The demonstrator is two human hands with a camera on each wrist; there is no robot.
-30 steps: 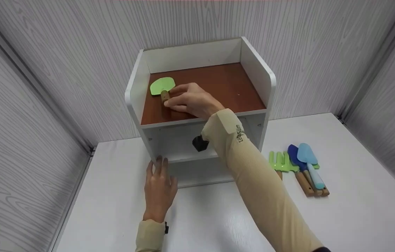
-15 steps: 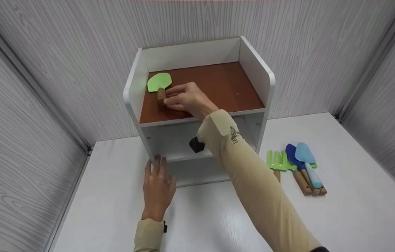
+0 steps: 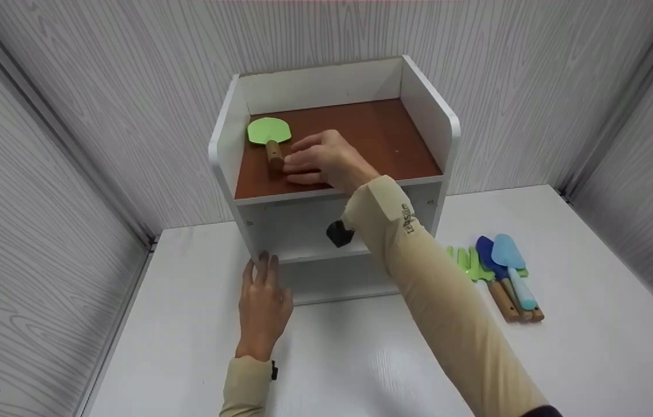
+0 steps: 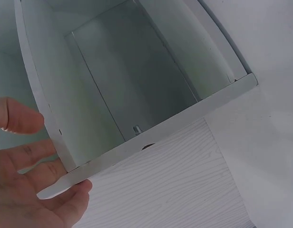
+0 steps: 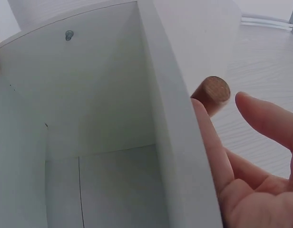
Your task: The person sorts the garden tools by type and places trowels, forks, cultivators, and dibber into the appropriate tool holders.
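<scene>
A light green garden trowel [image 3: 269,131] with a wooden handle lies at the left of the brown top board [image 3: 355,136] of a small white shelf unit [image 3: 326,195]. My right hand [image 3: 332,159] is just right of the handle end, fingers spread. In the right wrist view the thumb [image 5: 268,116] stands apart from the round handle end [image 5: 216,90]. My left hand [image 3: 264,310] rests at the lower front edge of the unit's left side panel. The left wrist view shows its fingers [image 4: 46,173] on both sides of that edge, the thumb off it.
Right of the unit on the white table [image 3: 338,359] lies a pile of garden tools: a green hand fork [image 3: 470,263], a dark blue trowel [image 3: 490,258], a light blue trowel [image 3: 507,253] and wooden handles. Raised white walls edge the top board on three sides.
My right hand has let go of the trowel's handle and drawn slightly to the right. The trowel has been laid a little farther back on the board. My left hand stays put.
</scene>
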